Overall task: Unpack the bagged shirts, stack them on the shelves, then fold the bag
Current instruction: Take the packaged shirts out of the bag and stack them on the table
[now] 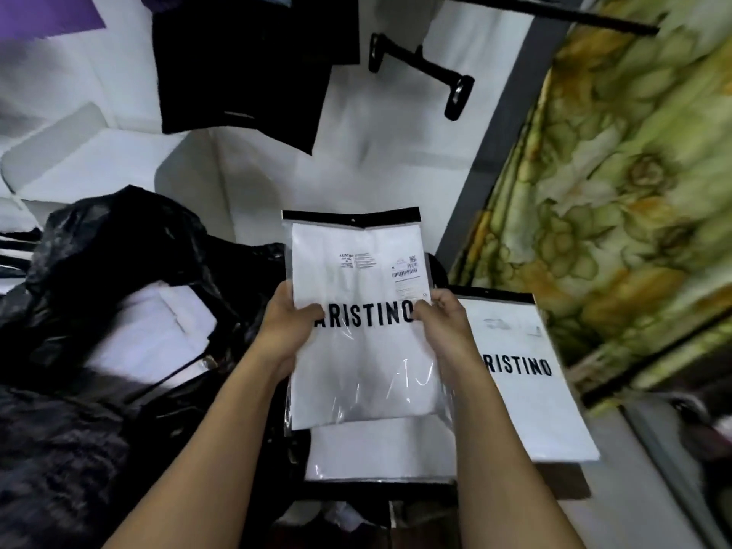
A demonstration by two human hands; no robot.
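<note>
I hold a packaged white shirt [358, 322] upright in front of me; its clear sleeve has a black top strip and black "ARISTINO" lettering. My left hand [291, 322] grips its left edge, thumb on the front. My right hand [443, 322] grips its right edge the same way. A second packaged shirt [527, 394] lies flat to the right, and a third [376, 453] lies under the held one. At the left, a big black plastic bag [119, 271] stands open with more white packaged shirts [158, 334] inside.
A green and yellow floral cloth [618, 184] hangs along the right side. Black garments [245, 65] and a black clip hanger [424, 69] hang against the white wall above. A white shelf surface [79, 164] shows at the left.
</note>
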